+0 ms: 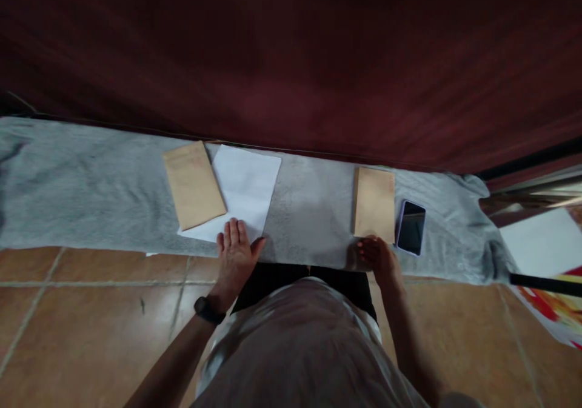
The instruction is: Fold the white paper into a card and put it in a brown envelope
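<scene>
My left hand lies flat, fingers stretched, on the near edge of a white sheet of paper. A brown paper envelope rests at a slant over the sheet's left part, just beyond that hand. Further right lies a thick stack of brown envelopes, squared up. At the near edge of this stack is my right hand, its fingers curled in and shaded. I see nothing between those fingers; whether they touch the stack is unclear.
A phone lies right of the stack. Grey cloth covers the long narrow surface. Behind it rises a dark red panel. A white sheet and a colourful printed item are at far right. Tiled floor shows below.
</scene>
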The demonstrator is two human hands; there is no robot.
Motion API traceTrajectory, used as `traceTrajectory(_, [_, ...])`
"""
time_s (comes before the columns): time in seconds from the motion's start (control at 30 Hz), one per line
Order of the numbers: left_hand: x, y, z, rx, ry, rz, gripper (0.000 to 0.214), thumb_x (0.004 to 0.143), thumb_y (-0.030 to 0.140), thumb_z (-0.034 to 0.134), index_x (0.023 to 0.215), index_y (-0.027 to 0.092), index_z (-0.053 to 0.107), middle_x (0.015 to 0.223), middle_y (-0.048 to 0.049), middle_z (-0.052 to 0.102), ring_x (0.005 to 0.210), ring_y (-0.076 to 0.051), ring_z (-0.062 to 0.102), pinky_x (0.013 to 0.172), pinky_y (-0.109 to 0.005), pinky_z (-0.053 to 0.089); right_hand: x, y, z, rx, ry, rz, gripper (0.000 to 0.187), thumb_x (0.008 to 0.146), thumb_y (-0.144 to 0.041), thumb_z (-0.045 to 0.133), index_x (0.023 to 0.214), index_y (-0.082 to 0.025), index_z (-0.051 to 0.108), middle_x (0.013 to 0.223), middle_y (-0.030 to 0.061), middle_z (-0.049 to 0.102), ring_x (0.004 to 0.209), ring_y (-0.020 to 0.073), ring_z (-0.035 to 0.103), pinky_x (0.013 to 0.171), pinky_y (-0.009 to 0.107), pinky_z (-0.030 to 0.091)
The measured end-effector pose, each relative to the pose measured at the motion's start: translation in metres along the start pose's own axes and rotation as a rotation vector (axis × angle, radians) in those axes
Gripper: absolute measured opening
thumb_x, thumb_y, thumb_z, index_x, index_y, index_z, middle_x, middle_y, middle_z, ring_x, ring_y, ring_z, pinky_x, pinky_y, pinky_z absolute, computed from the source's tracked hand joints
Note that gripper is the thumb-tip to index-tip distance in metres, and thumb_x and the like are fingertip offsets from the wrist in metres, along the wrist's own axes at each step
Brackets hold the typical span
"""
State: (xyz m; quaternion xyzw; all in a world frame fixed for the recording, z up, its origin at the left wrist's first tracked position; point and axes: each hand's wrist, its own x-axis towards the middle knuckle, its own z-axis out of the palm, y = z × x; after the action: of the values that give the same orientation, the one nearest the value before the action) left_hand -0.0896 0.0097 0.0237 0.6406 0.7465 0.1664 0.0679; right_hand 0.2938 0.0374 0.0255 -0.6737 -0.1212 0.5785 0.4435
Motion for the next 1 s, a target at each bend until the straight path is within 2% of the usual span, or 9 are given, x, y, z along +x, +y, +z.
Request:
traceTrajectory(0.13, [-0.003, 0.002, -0.006, 0.001, -0.076, -0.004, 0.064, 0.100, 0.045, 0.049, 0.148, 0.003, 0.044, 0.157, -0.0320, 0.038, 0.149, -0.045, 0.033, 0.118, -0.064, 0.027, -0.003, 0.004, 0.002, -0.055, 0.003, -0.058, 0.041, 0.074, -0.058, 0.075, 0.081, -0.018, 0.071, 0.077, 0.0085, 0.079, 0.062, 0.0206, 0.074, 0.054, 0.029, 0.060])
traceTrajectory(0.27, [0.001, 0.009, -0.012, -0.005, -0.147, -0.039, 0.052, 0.098, 0.032, 0.049, 0.139, 0.002, 0.053, 0.151, -0.0322, 0.046, 0.143, -0.045, 0.042, 0.113, -0.060, 0.038, -0.008, 0.007, 0.004, -0.129, -0.011, -0.130, 0.047, 0.067, -0.059, 0.081, 0.086, -0.017, 0.073, 0.079, 0.0076, 0.079, 0.063, 0.0199, 0.073, 0.055, 0.029, 0.060])
traceTrajectory(0.5, [0.010, 0.023, -0.030, 0.000, -0.198, -0.017, 0.031, 0.097, 0.025, 0.049, 0.120, 0.013, 0.066, 0.128, -0.0204, 0.067, 0.122, -0.034, 0.061, 0.098, -0.044, 0.052, -0.013, 0.006, 0.004, -0.215, -0.036, -0.199, 0.054, 0.061, -0.064, 0.084, 0.089, -0.019, 0.074, 0.081, 0.0055, 0.078, 0.066, 0.0183, 0.071, 0.059, 0.028, 0.060])
traceTrajectory(0.67, [0.017, 0.048, -0.043, 0.177, -0.333, -0.035, 0.026, 0.099, 0.017, 0.046, 0.112, 0.015, 0.068, 0.109, -0.0144, 0.071, 0.102, -0.028, 0.067, 0.081, -0.038, 0.054, -0.018, 0.006, 0.017, -0.306, -0.069, -0.220, 0.057, 0.062, -0.066, 0.083, 0.091, -0.018, 0.074, 0.086, 0.0065, 0.078, 0.070, 0.0198, 0.070, 0.061, 0.030, 0.059])
traceTrajectory(0.73, [0.019, 0.065, -0.043, 0.221, -0.337, 0.048, 0.026, 0.099, 0.015, 0.047, 0.116, 0.017, 0.067, 0.106, -0.0119, 0.071, 0.102, -0.026, 0.066, 0.081, -0.036, 0.052, -0.023, 0.008, 0.029, -0.352, -0.131, -0.237, 0.055, 0.066, -0.067, 0.080, 0.093, -0.019, 0.075, 0.090, 0.0069, 0.078, 0.074, 0.0211, 0.071, 0.065, 0.032, 0.059])
traceTrajectory(0.83, [0.016, 0.096, -0.036, 0.234, -0.316, 0.248, 0.028, 0.098, 0.012, 0.050, 0.121, 0.017, 0.064, 0.106, -0.0108, 0.071, 0.103, -0.024, 0.065, 0.083, -0.035, 0.050, -0.029, 0.011, 0.053, -0.397, -0.239, -0.264, 0.052, 0.072, -0.067, 0.076, 0.093, -0.019, 0.075, 0.095, 0.0079, 0.078, 0.079, 0.0227, 0.072, 0.071, 0.034, 0.060])
traceTrajectory(0.93, [0.005, 0.122, -0.025, 0.207, -0.305, 0.464, 0.023, 0.097, 0.013, 0.052, 0.116, 0.016, 0.065, 0.107, -0.0104, 0.069, 0.102, -0.024, 0.063, 0.084, -0.035, 0.049, -0.029, 0.015, 0.076, -0.344, -0.288, -0.243, 0.057, 0.076, -0.070, 0.070, 0.104, -0.020, 0.073, 0.097, 0.0078, 0.078, 0.081, 0.0236, 0.073, 0.071, 0.036, 0.060])
traceTrajectory(1.0, [-0.004, 0.132, -0.018, 0.187, -0.296, 0.586, 0.019, 0.097, 0.014, 0.052, 0.111, 0.016, 0.065, 0.107, -0.0100, 0.068, 0.101, -0.023, 0.063, 0.084, -0.036, 0.048, -0.026, 0.016, 0.086, -0.293, -0.331, -0.248, 0.056, 0.081, -0.069, 0.064, 0.108, -0.020, 0.072, 0.097, 0.0082, 0.078, 0.082, 0.0239, 0.073, 0.070, 0.036, 0.060])
